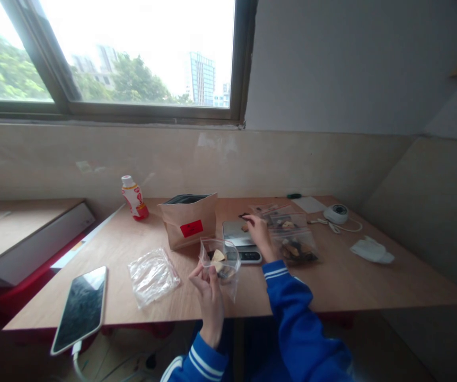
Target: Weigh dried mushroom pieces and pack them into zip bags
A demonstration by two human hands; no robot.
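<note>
My left hand [209, 286] grips a clear zip bag [234, 265] by its near side. Its mouth gapes, and pale and dark dried slices [218, 257] lie inside. Over the silver plate of a small digital scale [232, 232], my right hand [259, 233] pinches a dark dried piece [245, 216]. A brownish piece [245, 227] shows just below those fingers. The bag partly covers the scale's display. Right of the scale lie several filled zip bags [298, 249] of dark and tan dried slices. Behind my left hand stands an open brown paper pouch [189, 223] with a red label.
A stack of clear bags [154, 277] lies left of my left hand. A phone [82, 305] with a cable overhangs the front edge. A drink bottle [134, 199] stands at the back left. A white dome camera [335, 213], its cord and a crumpled white tissue [371, 250] are at right.
</note>
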